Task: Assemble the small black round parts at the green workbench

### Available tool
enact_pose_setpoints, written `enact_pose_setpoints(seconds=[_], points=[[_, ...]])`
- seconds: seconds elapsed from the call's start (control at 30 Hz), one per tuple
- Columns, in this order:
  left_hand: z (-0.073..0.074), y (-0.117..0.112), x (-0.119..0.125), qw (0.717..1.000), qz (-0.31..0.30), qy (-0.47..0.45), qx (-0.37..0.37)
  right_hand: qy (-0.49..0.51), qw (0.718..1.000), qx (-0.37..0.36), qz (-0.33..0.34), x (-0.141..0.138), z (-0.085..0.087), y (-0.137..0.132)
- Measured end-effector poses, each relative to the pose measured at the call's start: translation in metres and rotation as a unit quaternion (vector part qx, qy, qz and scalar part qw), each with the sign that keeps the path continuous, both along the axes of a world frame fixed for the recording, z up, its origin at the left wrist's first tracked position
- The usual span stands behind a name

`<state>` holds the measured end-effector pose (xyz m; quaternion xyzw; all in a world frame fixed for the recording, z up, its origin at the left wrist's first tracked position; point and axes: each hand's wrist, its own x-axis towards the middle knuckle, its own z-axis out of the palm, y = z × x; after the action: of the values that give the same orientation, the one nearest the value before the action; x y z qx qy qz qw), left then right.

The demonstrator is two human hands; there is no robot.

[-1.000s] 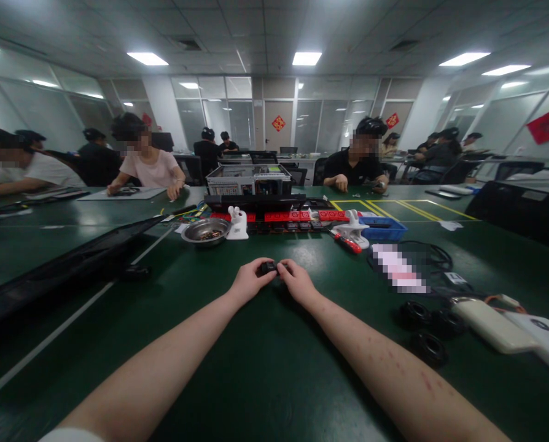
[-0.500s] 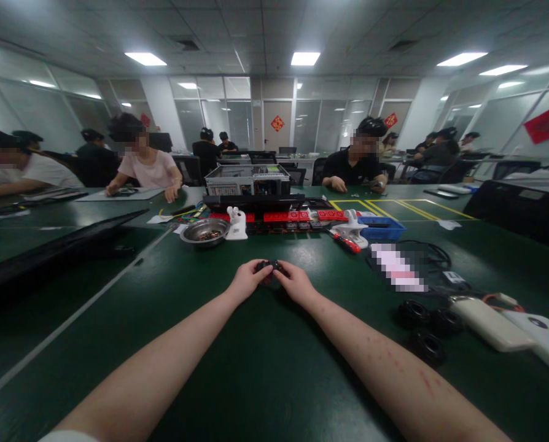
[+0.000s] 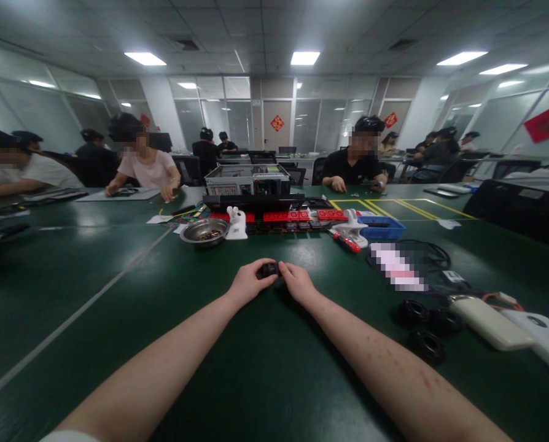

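Over the middle of the green table, my left hand is closed round a small black cylindrical part, thumb on the near side and fingers on the far side. My right hand meets it from the right, its thumb and fingers pinched at the part's right end. The fingertips partly cover the part, so its exact kind is unclear. Several thick black rings lie on the table to the right of my right forearm.
Beyond my hands stand a metal bowl of small parts, white clamp-like pieces, a red-handled screwdriver, a blue tray and an open computer case. Cables and a cream block lie right. People sit across the table.
The black part has been turned in my fingers, and my right thumb has drawn back to its right end. The large dark panel at the left has moved away, mostly out of view.
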<state>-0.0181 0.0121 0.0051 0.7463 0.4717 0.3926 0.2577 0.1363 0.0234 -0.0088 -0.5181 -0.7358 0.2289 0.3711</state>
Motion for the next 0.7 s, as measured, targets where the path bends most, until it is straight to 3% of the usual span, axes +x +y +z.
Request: enact_pose_setpoints(seconds=[0.3, 0.5, 0.7], points=[[-0.01, 0.014, -0.001, 0.977, -0.033, -0.157, -0.142, 0.077, 0.994, 0.032, 0.065, -0.002, -0.003, -0.001], [-0.005, 0.009, -0.001, 0.994, 0.014, -0.079, -0.069, 0.08, 0.996, 0.028, 0.036, -0.002, -0.004, 0.0], [0.001, 0.0, 0.001, 1.0, 0.015, -0.012, -0.011, 0.019, 1.0, 0.006, -0.015, 0.0, -0.004, 0.002]])
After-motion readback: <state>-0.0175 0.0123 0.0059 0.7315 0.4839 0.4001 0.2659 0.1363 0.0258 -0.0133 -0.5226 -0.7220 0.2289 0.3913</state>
